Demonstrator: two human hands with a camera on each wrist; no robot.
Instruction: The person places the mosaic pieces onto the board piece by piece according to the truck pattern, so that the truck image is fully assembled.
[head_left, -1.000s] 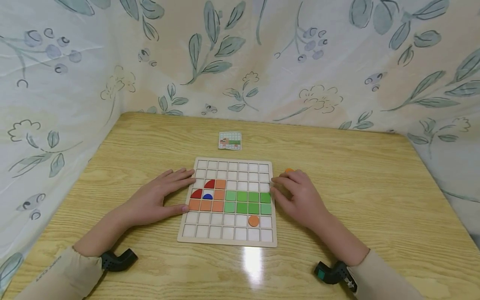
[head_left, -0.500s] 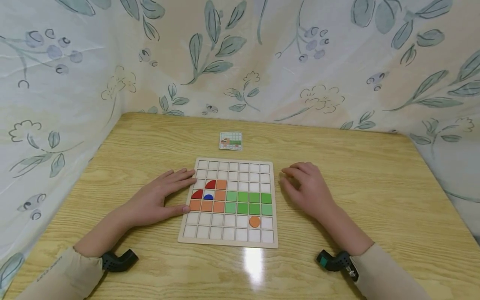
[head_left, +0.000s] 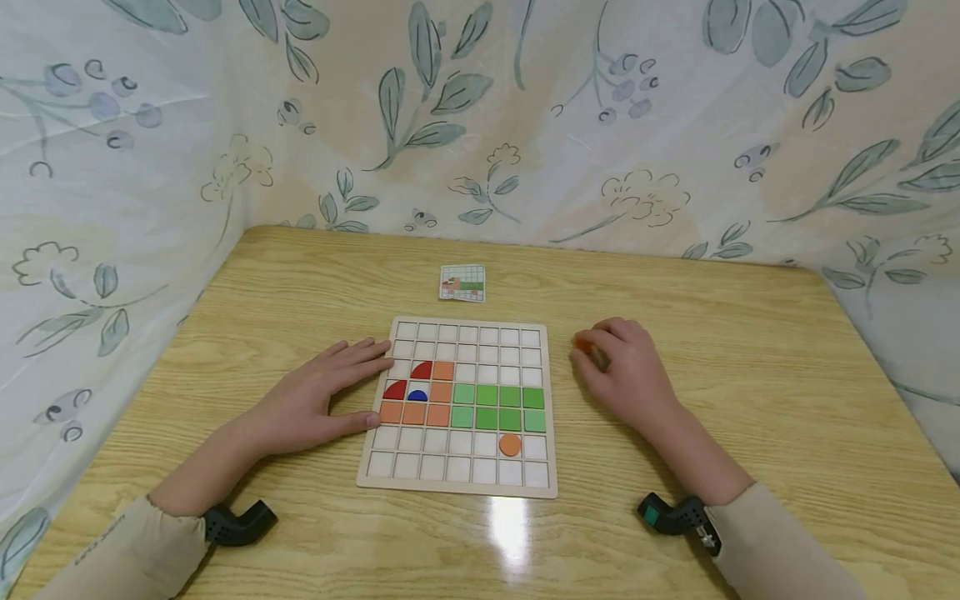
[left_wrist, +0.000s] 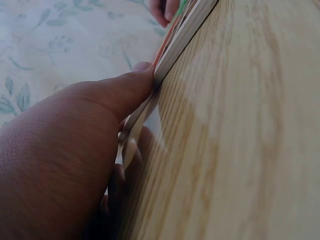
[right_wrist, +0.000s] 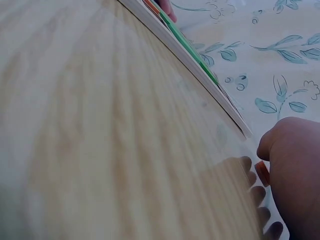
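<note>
The wooden grid board [head_left: 459,490] lies flat on the table, with coloured tiles in its middle rows. My left hand [head_left: 311,396] rests at its left side, fingers spread and thumb on the rim; in the left wrist view the thumb of that left hand [left_wrist: 75,130] touches the board's edge [left_wrist: 185,37]. To the right of the board, my right hand [head_left: 626,371] has its fingers curled round an orange disc [head_left: 582,343]. This orange disc [right_wrist: 263,173] shows partly beside the right thumb [right_wrist: 270,142] in the right wrist view; it looks level with the table.
Another orange disc [head_left: 510,444] sits in a lower cell of the board. Beyond the board lies a small pattern card [head_left: 462,283]. Patterned cloth [head_left: 555,125] hangs behind the wooden table [head_left: 712,333].
The right hand has drawn away from the board's right edge, rightward and slightly back, to the orange disc. The left hand has stayed in place.
</note>
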